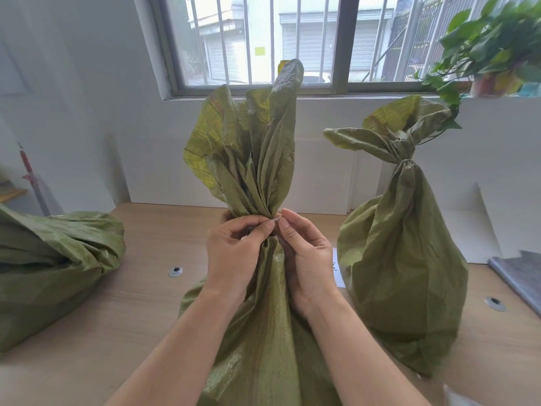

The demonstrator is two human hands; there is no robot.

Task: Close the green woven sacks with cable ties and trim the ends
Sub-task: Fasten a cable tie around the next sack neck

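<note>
A green woven sack stands upright in front of me on the wooden table, its top gathered into a bunched neck. My left hand and my right hand meet at the neck. Thumb and forefinger of each hand pinch a thin pale cable tie that wraps the neck; most of the tie is hidden by fingers and fabric. To the right stands a second sack, its neck cinched by a tie. A third sack lies slumped at the left.
A barred window runs along the white wall behind. A potted leafy plant sits on the sill at the right. Two round cable grommets are set in the table. A grey sheet lies at the right edge.
</note>
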